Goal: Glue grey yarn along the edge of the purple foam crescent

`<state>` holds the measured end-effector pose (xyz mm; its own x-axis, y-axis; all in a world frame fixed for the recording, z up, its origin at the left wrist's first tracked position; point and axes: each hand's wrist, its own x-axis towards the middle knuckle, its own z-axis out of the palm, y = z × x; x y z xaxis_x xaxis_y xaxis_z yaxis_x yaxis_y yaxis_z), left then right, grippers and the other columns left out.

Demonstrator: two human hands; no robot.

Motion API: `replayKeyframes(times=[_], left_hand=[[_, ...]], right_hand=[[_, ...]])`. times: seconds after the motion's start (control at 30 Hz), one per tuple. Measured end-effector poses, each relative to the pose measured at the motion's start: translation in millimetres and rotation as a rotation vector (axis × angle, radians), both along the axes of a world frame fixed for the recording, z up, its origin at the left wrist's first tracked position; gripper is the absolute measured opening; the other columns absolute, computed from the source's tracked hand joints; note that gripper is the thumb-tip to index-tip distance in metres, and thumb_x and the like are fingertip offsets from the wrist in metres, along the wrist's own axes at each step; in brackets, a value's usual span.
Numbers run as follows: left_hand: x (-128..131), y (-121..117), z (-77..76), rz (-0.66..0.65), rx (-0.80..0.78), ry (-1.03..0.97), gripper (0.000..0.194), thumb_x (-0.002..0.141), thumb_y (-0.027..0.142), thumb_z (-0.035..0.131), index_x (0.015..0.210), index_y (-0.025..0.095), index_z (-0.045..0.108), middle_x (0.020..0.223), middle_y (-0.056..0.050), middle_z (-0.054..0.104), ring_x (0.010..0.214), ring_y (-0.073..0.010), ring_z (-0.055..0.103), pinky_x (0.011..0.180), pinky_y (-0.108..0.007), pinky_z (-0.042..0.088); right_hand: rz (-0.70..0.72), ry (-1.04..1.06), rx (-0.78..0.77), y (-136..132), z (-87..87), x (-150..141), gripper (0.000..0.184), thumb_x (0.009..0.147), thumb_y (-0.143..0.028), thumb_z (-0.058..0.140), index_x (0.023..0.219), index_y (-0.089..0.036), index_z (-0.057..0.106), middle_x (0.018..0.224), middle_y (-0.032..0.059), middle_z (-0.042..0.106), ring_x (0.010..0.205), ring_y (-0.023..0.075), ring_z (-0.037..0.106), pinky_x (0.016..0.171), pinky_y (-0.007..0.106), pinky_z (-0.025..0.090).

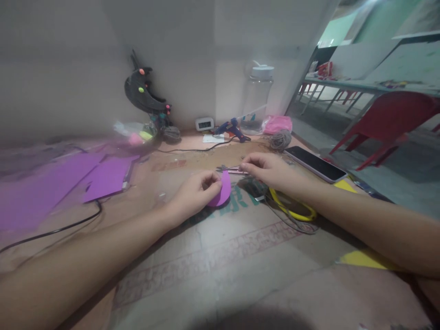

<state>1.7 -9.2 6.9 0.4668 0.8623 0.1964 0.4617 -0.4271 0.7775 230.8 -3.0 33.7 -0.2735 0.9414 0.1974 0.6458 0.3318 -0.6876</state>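
A small purple paper cutout (223, 190) with a rounded edge is pinched between the thumb and fingers of my left hand (199, 190), just above the cardboard surface. To its right, my right hand (263, 168) has its thumb and fingertips pressed together. A thin pinkish stick-like item (236, 172) lies at those fingertips; whether they grip it is unclear. Under my right wrist are a yellow loop (299, 214), perhaps a handle, and loose grey cord (287, 222).
Larger purple sheets (58, 183) spread at the left beside a black cable. Along the wall stand a dark crescent-shaped object (142, 94), a small digital clock (205, 123), a blue glue gun (231, 128) and a clear bottle (256, 98). A phone (316, 162) lies right.
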Motion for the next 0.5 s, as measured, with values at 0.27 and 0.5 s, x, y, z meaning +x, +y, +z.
replayKeyframes(times=[0.27,0.5], left_hand=[[1,-3,5.2,-0.023,0.103,0.085,0.016,0.085,0.026,0.050,0.073,0.018,0.057,0.067,0.002,0.059,0.063,-0.0133,0.052,0.061,-0.025,0.039],[1,-1,1.6,-0.057,0.142,0.114,0.016,0.085,0.025,0.049,0.074,0.018,0.059,0.068,0.001,0.061,0.064,-0.0140,0.053,0.062,-0.026,0.039]], right_hand=[[0.066,0.116,-0.116,-9,3.9,-5,0.050,0.083,-0.024,0.059,0.133,-0.022,0.054,0.134,0.0095,0.058,0.060,0.0089,0.054,0.055,0.027,0.045],[0.204,0.448,-0.346,-19,-5.6,-19,0.050,0.086,-0.029,0.060,0.133,-0.022,0.043,0.113,0.0069,0.063,0.053,0.0061,0.056,0.051,0.024,0.048]])
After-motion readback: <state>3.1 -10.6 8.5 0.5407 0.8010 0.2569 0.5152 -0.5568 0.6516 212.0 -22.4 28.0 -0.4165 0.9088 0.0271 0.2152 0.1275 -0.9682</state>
